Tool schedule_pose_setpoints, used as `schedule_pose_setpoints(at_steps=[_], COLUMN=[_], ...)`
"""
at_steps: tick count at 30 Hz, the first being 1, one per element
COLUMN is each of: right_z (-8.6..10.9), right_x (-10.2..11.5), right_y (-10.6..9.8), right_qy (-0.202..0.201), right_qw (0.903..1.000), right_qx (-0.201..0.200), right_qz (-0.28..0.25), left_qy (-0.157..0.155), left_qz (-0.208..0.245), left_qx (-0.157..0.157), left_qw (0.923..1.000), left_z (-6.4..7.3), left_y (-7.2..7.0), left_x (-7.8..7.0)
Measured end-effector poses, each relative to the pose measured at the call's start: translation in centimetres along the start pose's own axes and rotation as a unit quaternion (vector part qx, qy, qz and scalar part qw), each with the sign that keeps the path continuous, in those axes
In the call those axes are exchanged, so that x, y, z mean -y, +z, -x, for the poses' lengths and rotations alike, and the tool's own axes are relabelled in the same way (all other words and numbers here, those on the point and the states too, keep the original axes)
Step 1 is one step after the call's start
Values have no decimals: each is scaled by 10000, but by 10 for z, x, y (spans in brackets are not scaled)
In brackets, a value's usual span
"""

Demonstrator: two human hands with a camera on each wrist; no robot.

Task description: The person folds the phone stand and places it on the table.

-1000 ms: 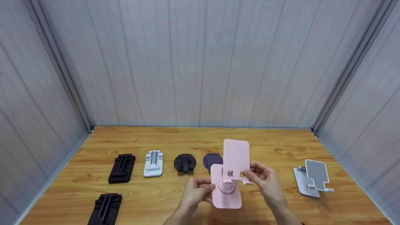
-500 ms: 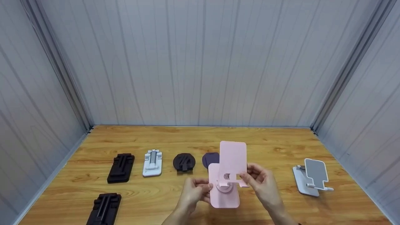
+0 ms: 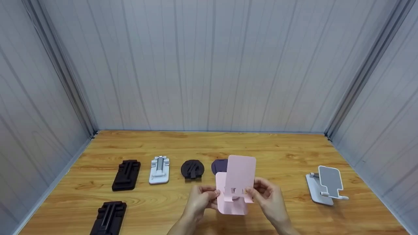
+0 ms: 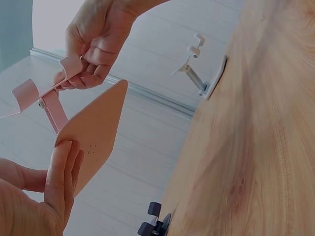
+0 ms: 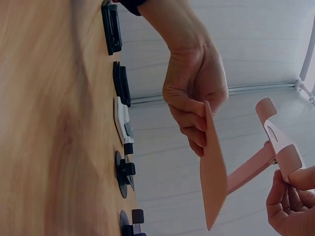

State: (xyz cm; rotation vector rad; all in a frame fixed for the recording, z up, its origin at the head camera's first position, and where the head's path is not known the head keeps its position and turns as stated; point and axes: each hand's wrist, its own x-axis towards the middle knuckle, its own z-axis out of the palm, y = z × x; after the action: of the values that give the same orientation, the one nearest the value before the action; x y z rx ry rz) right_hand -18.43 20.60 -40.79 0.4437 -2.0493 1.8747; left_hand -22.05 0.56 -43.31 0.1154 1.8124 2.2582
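Note:
A pink phone stand (image 3: 241, 173) is held up off the table between both hands. My left hand (image 3: 198, 203) grips the left edge of its flat base (image 4: 98, 130), thumb on top and fingers underneath. My right hand (image 3: 269, 201) pinches the lower right of the phone plate, beside one of its two curved hooks (image 5: 289, 157). In the right wrist view, a slanted arm (image 5: 251, 169) joins the base to the plate. From the head view, the plate covers this arm and part of the base.
On the wooden table (image 3: 156, 209), two black folded stands (image 3: 126, 175) lie left, beside a white folded stand (image 3: 159, 170). A round black stand (image 3: 192, 169) and a partly hidden dark purple one (image 3: 218, 166) are mid-table. An unfolded white stand (image 3: 330, 182) stands right.
The phone plate has swung down and toward me over the base, hiding the arm in the head view. Both hands and the stand have shifted slightly left, grips unchanged.

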Motion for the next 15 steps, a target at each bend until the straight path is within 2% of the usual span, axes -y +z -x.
schedule_pose_setpoints(at_steps=[3,9,15], right_z=[2,7,12], right_x=[-4,-10,-16], right_y=[1,3,3], right_qy=[-135,61,15], right_qw=[9999,9999,9997], right_qx=[15,68,235], right_qz=[30,107,-73], left_qy=[25,80,28], left_qz=[103,272,360], left_qx=[6,-10,28], left_qw=[9999,9996,9993], left_z=[0,0,-1], left_y=[-1,-1,-3], left_x=[0,-1,0])
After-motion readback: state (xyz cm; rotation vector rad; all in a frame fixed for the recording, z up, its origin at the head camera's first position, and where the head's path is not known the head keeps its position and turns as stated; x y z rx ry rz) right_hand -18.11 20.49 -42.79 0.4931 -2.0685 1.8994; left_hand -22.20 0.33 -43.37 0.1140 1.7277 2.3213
